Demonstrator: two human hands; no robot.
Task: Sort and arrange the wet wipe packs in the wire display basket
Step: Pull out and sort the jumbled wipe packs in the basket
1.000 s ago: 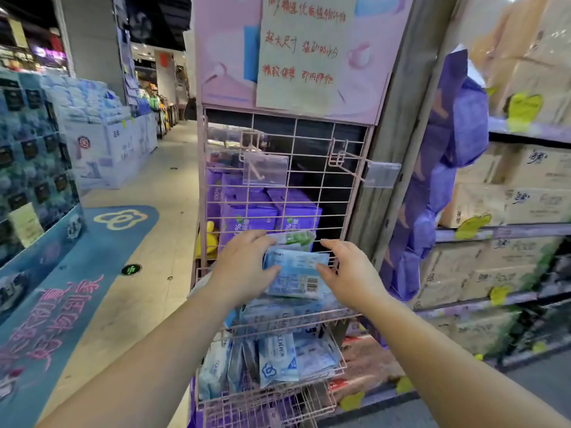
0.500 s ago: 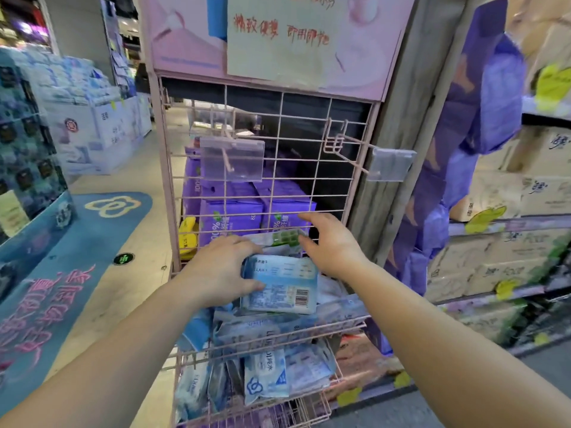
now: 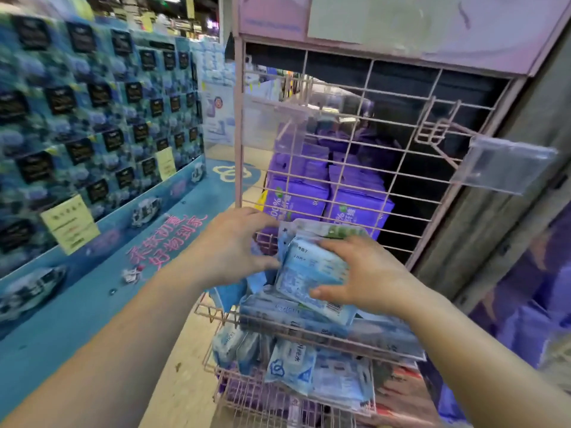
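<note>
- Head cam view looking down at a pink wire display basket (image 3: 296, 330) hung on a pink wire grid rack (image 3: 370, 143), motion blur all over so fine print is unreadable.
- Right hand (image 3: 364, 273) is grasping a light blue wet wipe pack (image 3: 309, 273), fingers across its top edge, thumb hooked under the lower side. The pack sits tilted on top of the pile in the basket.
- Left hand (image 3: 234, 245) is at 9 o'clock of that pack, fingers curled at its left edge; can't tell if it's really gripping the pack or just touching it.
- Behind the held pack, at 12 o'clock, a green-topped pack (image 3: 343, 231) leans against the grid.
- Lower basket (image 3: 278, 400) at 6 o'clock holds more blue packs (image 3: 293, 366), some standing, some slumped.
- Purple packages (image 3: 327, 193) are stacked behind the grid.
- Clear tag holder (image 3: 503, 168) sticks out on a hook at 2 o'clock.
- Blue product wall display (image 3: 92, 118) at 9 o'clock.
</note>
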